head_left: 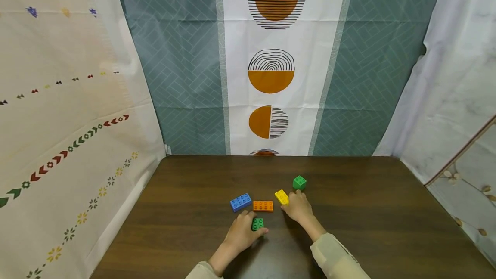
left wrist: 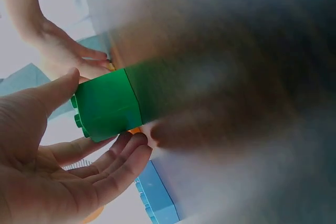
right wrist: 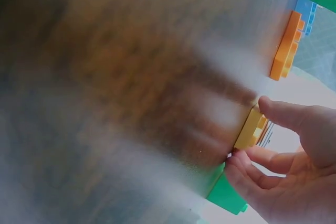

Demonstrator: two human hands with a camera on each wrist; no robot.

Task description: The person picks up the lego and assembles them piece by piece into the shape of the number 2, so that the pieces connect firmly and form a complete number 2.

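My left hand (head_left: 241, 232) grips a tall green toy brick (head_left: 257, 224) on the table, thumb on one side and fingers on the other. In the left wrist view this green brick (left wrist: 107, 106) stands with its studs toward the palm. Farther right, my right hand (head_left: 300, 207) is at a thin yellow brick (head_left: 282, 197). The right wrist view has the yellow brick (right wrist: 250, 128) between the thumb at one end and the curled fingers at the other. Just beyond the right fingers stands a second green brick (head_left: 299, 182).
An orange brick (head_left: 263, 206) lies between the two hands, beyond the held green one. Close to its left is a blue brick (head_left: 241, 202), set at a slant. The brown wooden table (head_left: 186, 227) meets a patterned curtain (head_left: 186, 76) at its far edge.
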